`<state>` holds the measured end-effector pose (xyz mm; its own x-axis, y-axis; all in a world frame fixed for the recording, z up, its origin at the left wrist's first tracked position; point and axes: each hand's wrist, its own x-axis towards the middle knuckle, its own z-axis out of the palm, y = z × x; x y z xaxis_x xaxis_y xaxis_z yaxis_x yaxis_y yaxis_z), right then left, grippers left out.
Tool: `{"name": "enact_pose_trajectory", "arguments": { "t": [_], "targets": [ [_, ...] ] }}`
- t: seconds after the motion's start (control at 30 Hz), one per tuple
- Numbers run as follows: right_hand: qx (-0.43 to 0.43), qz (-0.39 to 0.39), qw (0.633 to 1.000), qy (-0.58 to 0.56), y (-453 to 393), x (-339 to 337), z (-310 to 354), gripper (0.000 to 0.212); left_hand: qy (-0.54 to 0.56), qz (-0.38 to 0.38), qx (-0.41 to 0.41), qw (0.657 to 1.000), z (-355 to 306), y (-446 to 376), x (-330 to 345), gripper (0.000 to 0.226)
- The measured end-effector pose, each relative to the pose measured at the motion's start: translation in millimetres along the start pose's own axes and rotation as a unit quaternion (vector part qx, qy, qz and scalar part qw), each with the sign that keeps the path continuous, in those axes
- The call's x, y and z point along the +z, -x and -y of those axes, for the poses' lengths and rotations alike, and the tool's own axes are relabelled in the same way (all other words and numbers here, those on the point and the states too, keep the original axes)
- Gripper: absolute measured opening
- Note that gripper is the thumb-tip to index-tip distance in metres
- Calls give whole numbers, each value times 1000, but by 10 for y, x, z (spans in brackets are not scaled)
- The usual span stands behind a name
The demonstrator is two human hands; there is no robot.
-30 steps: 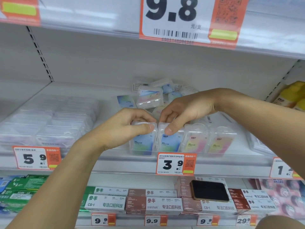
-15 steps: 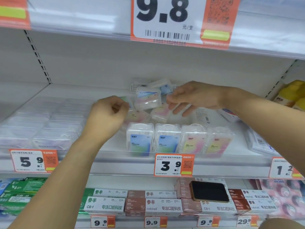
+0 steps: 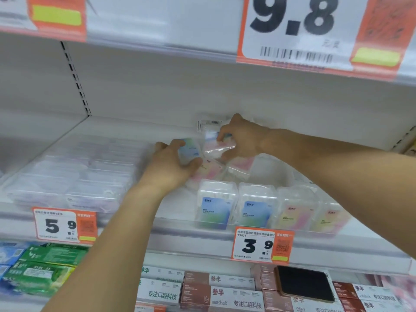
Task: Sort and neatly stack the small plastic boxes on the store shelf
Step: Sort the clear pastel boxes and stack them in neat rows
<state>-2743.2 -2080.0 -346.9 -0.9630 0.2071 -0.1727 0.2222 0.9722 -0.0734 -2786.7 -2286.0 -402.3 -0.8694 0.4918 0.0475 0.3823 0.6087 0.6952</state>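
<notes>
Several small clear plastic boxes stand upright in a row at the shelf front: two blue-labelled ones (image 3: 216,204) on the left and pink-yellow ones (image 3: 297,212) on the right. Behind them lies a loose heap of the same boxes (image 3: 211,170). My left hand (image 3: 173,165) grips a blue-green labelled box (image 3: 189,150) from that heap, thumb under it. My right hand (image 3: 238,138) reaches to the back of the shelf, its fingers curled round a clear box (image 3: 219,147) on top of the heap.
Flat clear packs (image 3: 74,174) fill the shelf's left part. Price tags 5.9 (image 3: 64,225) and 3.9 (image 3: 262,245) hang on the shelf edge (image 3: 180,235). Below lie toothpaste cartons (image 3: 225,298) and a black phone (image 3: 304,282). The upper shelf edge carries a 9.8 tag (image 3: 315,30).
Both hands left the front row and went back to the loose heap. The left hand took a blue-green box; the right hand closed on a clear box further back.
</notes>
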Motion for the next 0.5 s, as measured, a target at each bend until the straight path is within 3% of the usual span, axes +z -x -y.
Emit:
{"name": "enact_pose_trajectory", "arguments": {
  "t": [0.13,0.23,0.3,0.4,0.5],
  "targets": [
    [16,-37,996,-79,103,-79,-114,71,-45,61,-3,997,-8,4,-9,87],
    [46,-73,989,-124,188,-181,-182,87,-24,80,3,996,-17,20,-31,83],
    [72,-30,991,-111,244,-243,-224,85,-20,82,-2,996,-29,33,-34,79],
    [76,63,995,-28,357,-267,-227,60,-24,74,-10,997,-58,56,-35,69],
    [76,81,994,-9,458,-233,-207,58,-11,34,-16,999,-95,67,-57,52]
  ]
}}
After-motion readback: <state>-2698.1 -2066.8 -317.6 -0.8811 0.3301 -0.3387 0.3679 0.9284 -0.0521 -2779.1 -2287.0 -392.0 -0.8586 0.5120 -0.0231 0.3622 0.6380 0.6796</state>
